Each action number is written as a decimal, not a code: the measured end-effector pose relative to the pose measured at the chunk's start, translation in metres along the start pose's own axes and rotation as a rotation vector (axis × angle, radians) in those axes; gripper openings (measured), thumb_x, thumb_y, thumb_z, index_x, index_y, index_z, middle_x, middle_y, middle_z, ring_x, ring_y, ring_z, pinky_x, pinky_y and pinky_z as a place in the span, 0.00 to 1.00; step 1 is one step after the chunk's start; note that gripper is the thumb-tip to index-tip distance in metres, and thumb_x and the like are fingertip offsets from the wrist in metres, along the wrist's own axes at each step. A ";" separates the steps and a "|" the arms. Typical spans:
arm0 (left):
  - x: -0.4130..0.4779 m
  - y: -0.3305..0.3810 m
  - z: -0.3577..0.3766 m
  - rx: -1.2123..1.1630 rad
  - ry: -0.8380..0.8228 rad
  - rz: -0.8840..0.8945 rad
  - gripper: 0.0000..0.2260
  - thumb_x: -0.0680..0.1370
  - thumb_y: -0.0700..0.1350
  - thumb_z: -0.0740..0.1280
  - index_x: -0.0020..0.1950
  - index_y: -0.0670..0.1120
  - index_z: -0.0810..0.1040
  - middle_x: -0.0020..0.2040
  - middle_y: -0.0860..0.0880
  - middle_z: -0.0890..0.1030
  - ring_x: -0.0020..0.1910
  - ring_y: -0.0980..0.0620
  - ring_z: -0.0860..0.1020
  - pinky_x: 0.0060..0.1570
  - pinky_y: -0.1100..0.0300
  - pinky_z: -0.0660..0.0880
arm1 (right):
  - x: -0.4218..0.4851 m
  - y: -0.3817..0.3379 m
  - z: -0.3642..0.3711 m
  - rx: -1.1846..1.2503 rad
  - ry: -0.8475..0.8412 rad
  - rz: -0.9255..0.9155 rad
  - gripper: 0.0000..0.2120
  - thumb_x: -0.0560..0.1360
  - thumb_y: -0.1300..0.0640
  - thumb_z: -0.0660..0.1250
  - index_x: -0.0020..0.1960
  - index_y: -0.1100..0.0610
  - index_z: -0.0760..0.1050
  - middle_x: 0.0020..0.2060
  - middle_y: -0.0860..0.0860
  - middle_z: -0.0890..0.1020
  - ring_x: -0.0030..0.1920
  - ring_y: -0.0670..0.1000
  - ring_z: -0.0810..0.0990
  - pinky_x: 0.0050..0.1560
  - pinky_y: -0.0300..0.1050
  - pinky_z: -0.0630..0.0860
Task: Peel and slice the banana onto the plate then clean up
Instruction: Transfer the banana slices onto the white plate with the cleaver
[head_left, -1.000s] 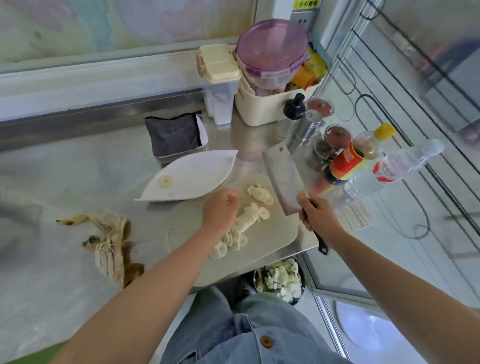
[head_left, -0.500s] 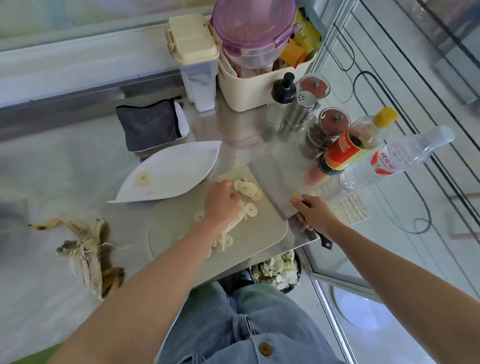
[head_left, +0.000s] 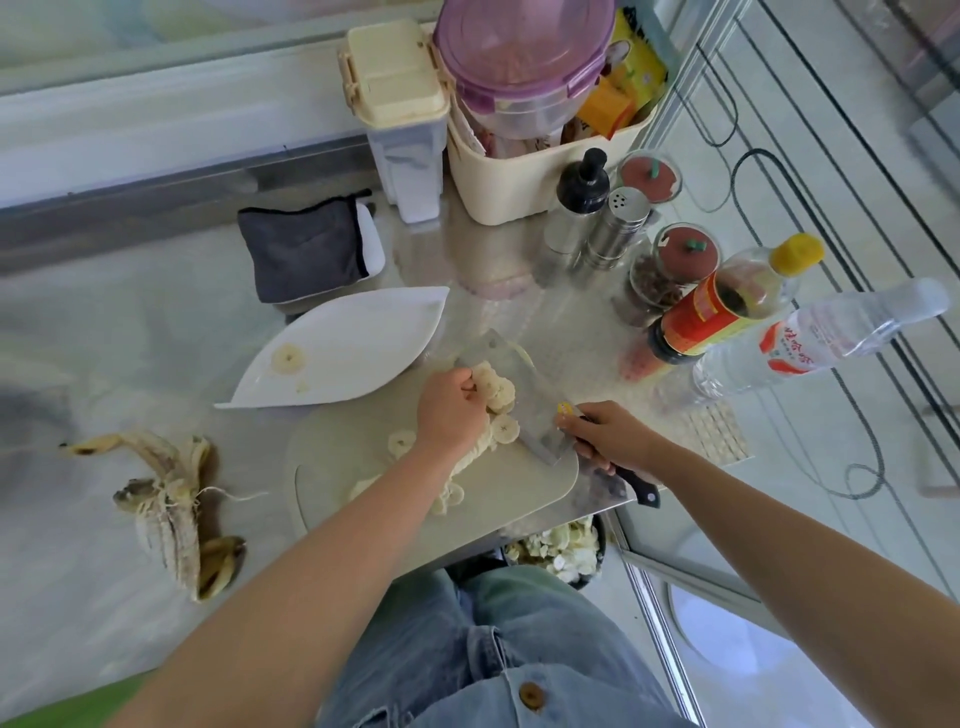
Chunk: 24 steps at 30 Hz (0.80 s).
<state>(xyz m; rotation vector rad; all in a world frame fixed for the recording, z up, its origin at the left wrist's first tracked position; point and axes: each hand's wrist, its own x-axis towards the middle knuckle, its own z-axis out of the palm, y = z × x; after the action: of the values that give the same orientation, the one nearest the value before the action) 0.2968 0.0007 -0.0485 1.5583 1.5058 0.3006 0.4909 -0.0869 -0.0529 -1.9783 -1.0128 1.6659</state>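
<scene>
Banana slices (head_left: 497, 391) lie in a row on the pale cutting board (head_left: 524, 483). My left hand (head_left: 451, 410) has its fingers curled round the slices at the row's far end, pushing them against the cleaver (head_left: 524, 395). My right hand (head_left: 608, 435) grips the cleaver's dark handle, the blade lying low on the board next to the slices. The white leaf-shaped plate (head_left: 363, 338) sits just beyond the board's left corner with one banana slice (head_left: 288, 358) on it. The banana peel (head_left: 174, 509) lies on the steel counter to the left.
A grey cloth (head_left: 304, 254) lies behind the plate. A cream basket (head_left: 540, 171), spice jars (head_left: 675, 265), a shaker (head_left: 621, 223), a sauce bottle (head_left: 727, 306) and a water bottle (head_left: 831, 338) crowd the back right. A bin of scraps (head_left: 561, 545) stands below the counter edge.
The cleaver has come down from a raised tilt to lie low on the board. My left hand slid from mid-row to the far slices and gathers them against the blade.
</scene>
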 end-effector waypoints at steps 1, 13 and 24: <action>-0.001 0.002 -0.001 0.003 0.011 0.019 0.06 0.71 0.33 0.58 0.37 0.36 0.74 0.32 0.41 0.74 0.32 0.50 0.67 0.29 0.62 0.60 | -0.002 -0.001 -0.002 0.049 -0.011 0.009 0.18 0.79 0.49 0.63 0.38 0.63 0.71 0.27 0.58 0.69 0.23 0.52 0.65 0.22 0.39 0.64; -0.019 -0.004 -0.059 0.185 0.468 0.284 0.11 0.77 0.38 0.64 0.58 0.46 0.77 0.53 0.46 0.74 0.52 0.47 0.72 0.46 0.54 0.75 | -0.005 -0.077 0.018 0.116 -0.084 -0.057 0.14 0.79 0.51 0.63 0.39 0.59 0.67 0.25 0.51 0.70 0.23 0.48 0.63 0.23 0.40 0.61; -0.029 -0.095 -0.122 0.647 0.286 0.233 0.25 0.80 0.61 0.37 0.74 0.63 0.60 0.77 0.43 0.51 0.74 0.38 0.48 0.71 0.40 0.49 | 0.027 -0.148 0.138 0.067 -0.132 -0.062 0.13 0.79 0.52 0.62 0.39 0.58 0.69 0.26 0.51 0.71 0.20 0.46 0.65 0.21 0.37 0.62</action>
<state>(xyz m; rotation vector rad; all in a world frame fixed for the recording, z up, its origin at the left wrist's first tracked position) 0.1403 0.0114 -0.0388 2.2897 1.7461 0.1777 0.3172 0.0093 -0.0044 -1.7965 -1.0389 1.7917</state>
